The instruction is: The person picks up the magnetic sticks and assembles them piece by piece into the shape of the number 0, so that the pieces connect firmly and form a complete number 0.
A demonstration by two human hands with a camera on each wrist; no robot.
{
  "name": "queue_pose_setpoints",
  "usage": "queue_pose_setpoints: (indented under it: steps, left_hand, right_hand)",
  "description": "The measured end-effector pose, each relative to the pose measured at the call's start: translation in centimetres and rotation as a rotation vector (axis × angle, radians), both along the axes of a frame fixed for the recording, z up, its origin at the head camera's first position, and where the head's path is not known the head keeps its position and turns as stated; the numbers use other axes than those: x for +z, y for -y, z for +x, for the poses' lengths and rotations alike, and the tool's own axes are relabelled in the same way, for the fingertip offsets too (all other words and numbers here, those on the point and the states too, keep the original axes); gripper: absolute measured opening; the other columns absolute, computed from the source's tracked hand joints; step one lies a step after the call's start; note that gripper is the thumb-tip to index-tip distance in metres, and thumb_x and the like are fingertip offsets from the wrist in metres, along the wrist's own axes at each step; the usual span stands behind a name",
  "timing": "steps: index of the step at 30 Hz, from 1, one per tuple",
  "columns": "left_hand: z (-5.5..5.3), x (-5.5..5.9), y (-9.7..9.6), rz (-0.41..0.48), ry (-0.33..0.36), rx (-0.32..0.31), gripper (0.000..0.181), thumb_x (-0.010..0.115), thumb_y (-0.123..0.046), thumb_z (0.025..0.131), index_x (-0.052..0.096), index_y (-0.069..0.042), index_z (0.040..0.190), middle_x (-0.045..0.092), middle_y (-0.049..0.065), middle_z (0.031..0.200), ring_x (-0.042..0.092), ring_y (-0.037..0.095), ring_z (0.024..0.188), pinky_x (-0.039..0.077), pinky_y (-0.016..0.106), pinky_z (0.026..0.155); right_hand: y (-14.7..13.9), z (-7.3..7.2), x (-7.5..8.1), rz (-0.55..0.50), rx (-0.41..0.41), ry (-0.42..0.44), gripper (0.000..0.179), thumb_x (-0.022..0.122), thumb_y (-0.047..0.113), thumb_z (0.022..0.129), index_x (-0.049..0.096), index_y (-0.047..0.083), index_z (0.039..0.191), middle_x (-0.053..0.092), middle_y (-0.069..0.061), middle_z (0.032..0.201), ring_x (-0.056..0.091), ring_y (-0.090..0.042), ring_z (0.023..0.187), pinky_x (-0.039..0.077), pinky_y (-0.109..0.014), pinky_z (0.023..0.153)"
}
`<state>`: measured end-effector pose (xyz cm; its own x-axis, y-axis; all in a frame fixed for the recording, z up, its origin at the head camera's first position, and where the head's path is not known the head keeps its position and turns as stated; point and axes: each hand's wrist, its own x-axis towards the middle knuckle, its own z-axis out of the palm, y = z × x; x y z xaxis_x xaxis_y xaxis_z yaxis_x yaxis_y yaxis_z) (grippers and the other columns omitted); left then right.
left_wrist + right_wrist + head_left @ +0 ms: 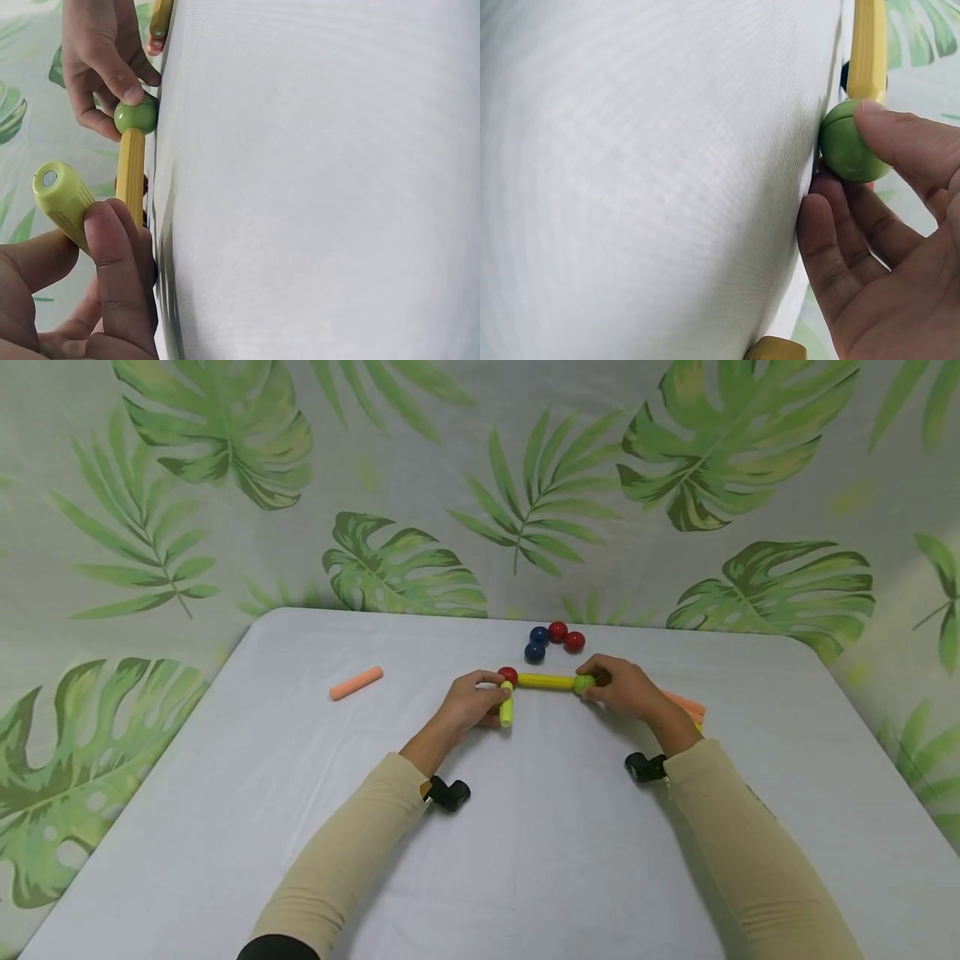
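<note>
A yellow rod [546, 682] spans from a red ball [507, 675] on its left to a green ball [584, 684] on its right. My left hand [471, 700] pinches a lime-green rod [506, 706], whose upper end meets the red ball and whose free end points toward me. In the left wrist view, that lime-green rod [61, 199] shows a round metal disc in its end. With thumb and fingers my right hand [624, 689] pinches the green ball [847, 142] at the yellow rod's far end. In the left wrist view, my left fingers hide the red ball.
Two blue balls [535, 652] and two red balls [573, 642] cluster behind the yellow rod. An orange rod [356, 683] lies alone at left. More orange rods [686, 703] and a yellow one lie partly hidden behind my right wrist. A leaf-patterned cloth [405, 564] hangs beyond the white table [547, 860].
</note>
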<state>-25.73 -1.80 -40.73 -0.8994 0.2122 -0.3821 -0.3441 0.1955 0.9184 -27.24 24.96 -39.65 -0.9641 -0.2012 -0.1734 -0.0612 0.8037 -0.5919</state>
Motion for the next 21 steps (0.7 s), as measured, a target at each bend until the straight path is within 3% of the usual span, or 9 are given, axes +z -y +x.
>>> queue_pose_setpoints:
  steps: [11, 17, 21]
  left_hand:
    - [-0.6, -0.1, 1.7, -0.117, -0.043, 0.024, 0.025, 0.057, -0.023, 0.099, 0.063, -0.008, 0.119, 0.063, 0.007, 0.104, 0.060, 0.011, 0.060, 0.052, 0.019, 0.053]
    - [-2.2, -0.1, 2.5, -0.210, -0.155, 0.013, 0.026, 0.060, -0.019, 0.098, 0.064, -0.007, 0.120, 0.066, 0.009, 0.108, 0.058, 0.013, 0.067, 0.050, 0.021, 0.058]
    - [-3.2, 0.2, 2.4, -0.244, -0.243, -0.062, 0.028, 0.061, -0.015, 0.097, 0.062, -0.008, 0.125, 0.064, 0.010, 0.120, 0.059, 0.015, 0.074, 0.049, 0.022, 0.063]
  right_hand:
    - [-0.2, -0.2, -0.2, -0.007, -0.008, 0.012, 0.035, 0.066, 0.012, 0.094, 0.059, 0.010, 0.128, 0.060, -0.017, 0.130, 0.055, -0.033, 0.119, 0.049, -0.048, 0.102]
    - [-0.2, -0.4, -0.4, -0.010, -0.012, 0.013, 0.034, 0.066, 0.012, 0.093, 0.060, 0.011, 0.127, 0.060, -0.016, 0.129, 0.055, -0.033, 0.117, 0.049, -0.048, 0.103]
    - [-0.1, -0.2, -0.4, -0.009, -0.014, 0.017, 0.035, 0.066, 0.012, 0.093, 0.059, 0.011, 0.127, 0.060, -0.016, 0.129, 0.055, -0.033, 0.117, 0.049, -0.048, 0.103]
